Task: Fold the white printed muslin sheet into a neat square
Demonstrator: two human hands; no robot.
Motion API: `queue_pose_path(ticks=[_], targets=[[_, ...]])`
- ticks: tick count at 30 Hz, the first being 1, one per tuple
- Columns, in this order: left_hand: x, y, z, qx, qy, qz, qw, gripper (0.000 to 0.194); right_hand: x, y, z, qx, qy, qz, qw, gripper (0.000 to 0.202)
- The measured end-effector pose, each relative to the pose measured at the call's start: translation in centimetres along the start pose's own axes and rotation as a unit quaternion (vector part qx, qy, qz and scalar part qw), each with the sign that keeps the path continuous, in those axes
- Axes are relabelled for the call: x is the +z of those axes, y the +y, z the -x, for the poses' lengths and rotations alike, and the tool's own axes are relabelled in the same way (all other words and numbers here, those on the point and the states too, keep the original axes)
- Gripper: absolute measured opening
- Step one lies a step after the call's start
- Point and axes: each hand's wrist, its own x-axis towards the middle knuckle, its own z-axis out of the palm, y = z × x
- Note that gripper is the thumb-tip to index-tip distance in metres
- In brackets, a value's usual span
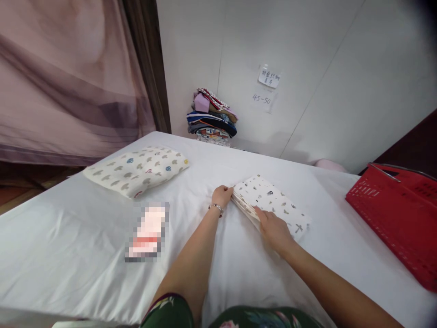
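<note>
White-sheeted surface point(331, 218): left hand point(222, 196) pinches folded white printed cloth point(273, 198); right hand point(276, 230) on edge, closure unclear, likely squaring layers.

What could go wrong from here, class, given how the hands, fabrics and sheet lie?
1. The folded cloth shows several layers along its near edge; they could slip out of line if the left hand at its corner or the right hand along that edge pulls unevenly.
2. The sheet beneath is wrinkled, so it might drag along.
3. The bracelet on the left wrist could perhaps snag fabric.
</note>
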Motion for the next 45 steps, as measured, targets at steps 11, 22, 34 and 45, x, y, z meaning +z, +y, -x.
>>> queue_pose_path(ticks=[11,22,34,45], targets=[[-0.2,0.3,0.7,-0.008,0.022,-0.052,0.998,0.024,2.3,-1.2,-0.3,-0.037,0.0,0.04,0.998,0.054],[-0.3,0.2,0.7,0.005,0.018,-0.061,0.998,0.026,1.9,-0.9,-0.2,-0.006,-0.023,0.005,1.0,0.052],[-2.5,1.5,2.0,0.08,0.072,-0.082,0.991,0.03,1.7,-1.0,0.0,-0.01,-0.022,-0.008,1.0,0.056],[-1.5,2.4,4.5,0.366,-0.077,-0.273,0.886,0.022,1.5,-1.0,-0.1,-0.027,0.006,-0.019,0.999,0.051]])
